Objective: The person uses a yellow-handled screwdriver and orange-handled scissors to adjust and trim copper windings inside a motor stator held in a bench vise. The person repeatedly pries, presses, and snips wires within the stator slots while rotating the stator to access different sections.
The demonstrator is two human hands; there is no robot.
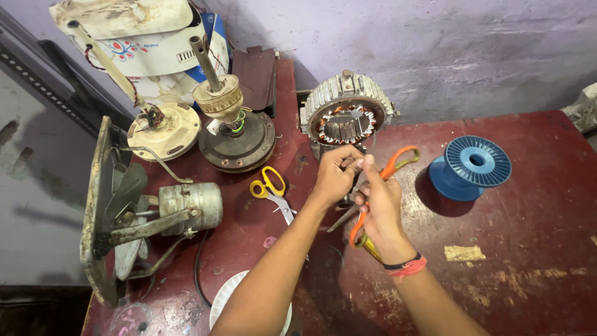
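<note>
Orange-handled scissors (373,199) hang in the right hand (380,208), held above the red table (535,249) just in front of the round motor stator (346,115) with its copper windings. One orange loop sticks up past the fingers, the other curls below the palm, and the blades point down to the left. The right hand's fingers are closed around the scissors, with thumb and forefinger raised to meet the left hand (336,174). That left hand is pinched narrow on something small and thin between the two hands; I cannot tell what it is. Yellow-handled scissors (272,190) lie on the table just left of the left wrist. A blue plastic spool (471,167) stands well to the right. Fan motors with shafts (233,127) and a caged exhaust fan (146,211) crowd the left end.
</note>
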